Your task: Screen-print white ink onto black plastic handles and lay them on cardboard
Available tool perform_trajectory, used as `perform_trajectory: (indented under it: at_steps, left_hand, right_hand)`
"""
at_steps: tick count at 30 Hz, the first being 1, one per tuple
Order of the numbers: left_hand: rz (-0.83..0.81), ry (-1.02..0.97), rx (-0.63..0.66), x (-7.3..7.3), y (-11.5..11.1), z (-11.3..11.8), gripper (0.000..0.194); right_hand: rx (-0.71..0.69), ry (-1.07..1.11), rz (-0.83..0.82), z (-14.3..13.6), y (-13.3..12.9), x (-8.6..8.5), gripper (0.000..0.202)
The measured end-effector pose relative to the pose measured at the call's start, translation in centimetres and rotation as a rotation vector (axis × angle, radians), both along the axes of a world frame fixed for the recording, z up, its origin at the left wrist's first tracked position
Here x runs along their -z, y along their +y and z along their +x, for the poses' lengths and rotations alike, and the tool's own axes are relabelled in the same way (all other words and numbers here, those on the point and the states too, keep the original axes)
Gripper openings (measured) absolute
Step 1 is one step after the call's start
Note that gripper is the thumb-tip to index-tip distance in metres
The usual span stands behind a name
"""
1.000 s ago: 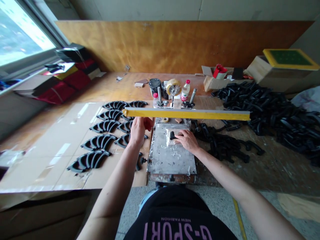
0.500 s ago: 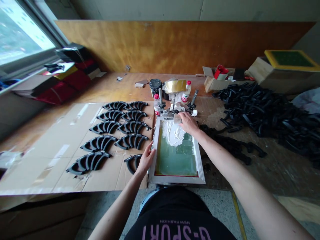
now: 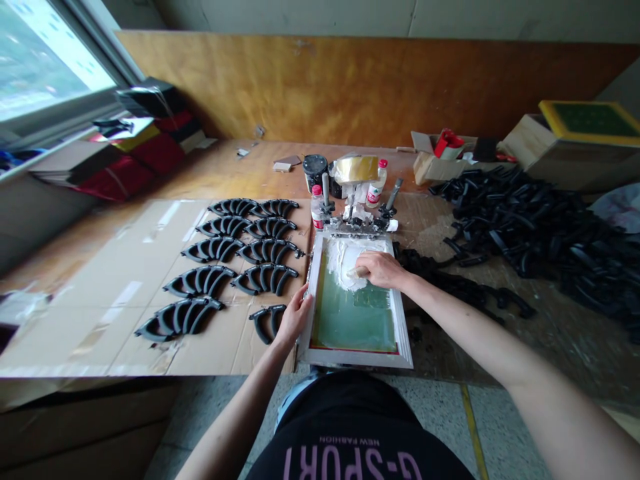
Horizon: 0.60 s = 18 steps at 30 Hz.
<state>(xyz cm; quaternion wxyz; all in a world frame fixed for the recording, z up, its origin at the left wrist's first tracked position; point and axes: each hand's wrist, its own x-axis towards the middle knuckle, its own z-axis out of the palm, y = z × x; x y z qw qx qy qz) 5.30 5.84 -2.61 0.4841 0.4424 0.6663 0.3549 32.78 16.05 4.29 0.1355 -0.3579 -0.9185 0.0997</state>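
A screen printing frame [image 3: 406,333] with pale metal sides and a green mesh lies in front of me. White ink [image 3: 336,265] is smeared over its far half. My right hand [image 3: 381,268] is closed around a small squeegee [image 3: 358,272], its blade down in the ink. On the frame's left side rests my left hand [image 3: 296,315], thumb on top and fingers along the outer edge. At the frame's far end stands a metal clamp [image 3: 355,229]. Just left of my left hand lie a few curved black plastic parts [image 3: 265,323].
Rows of curved black parts [image 3: 200,281] sit on cardboard [image 3: 90,280] at left. A heap of black parts [image 3: 530,220] spreads at right. Behind the clamp are red-capped bottles [image 3: 374,187] and a black tub [image 3: 315,172]. An open carton [image 3: 427,167] stands farther back.
My right hand has pulled the squeegee from the frame's far end toward me, through the white ink. The left hand stays at the frame's left side.
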Motion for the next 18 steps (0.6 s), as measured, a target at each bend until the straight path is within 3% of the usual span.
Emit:
perform_trajectory:
  at_steps: [2,5,8,10,14,18]
  left_hand:
    - [-0.008,-0.011,0.009,-0.3,0.0,-0.1,0.065]
    - [-0.026,-0.066,0.002,-0.9,-0.1,0.1,0.067]
    - [-0.02,-0.099,-0.004,-1.8,-0.2,0.2,0.066]
    - [-0.019,-0.11,0.001,-2.7,-0.2,0.2,0.067]
    - [0.058,-0.163,-0.016,-6.3,-0.3,0.0,0.06]
    - [0.162,-0.256,-0.087,-10.8,1.3,0.6,0.053]
  right_hand:
    - [0.062,0.055,0.07,-0.5,-0.3,0.9,0.022]
    - [0.018,0.086,0.07,-0.5,-1.4,2.1,0.026]
    - [0.074,0.108,-0.003,-0.2,-0.9,1.7,0.019]
    - [0.181,0.124,-0.017,-0.5,1.0,0.6,0.027]
    - [0.381,0.147,0.026,-0.3,5.9,-1.8,0.066]
    - [0.631,0.291,0.081,4.4,8.0,-2.0,0.048]
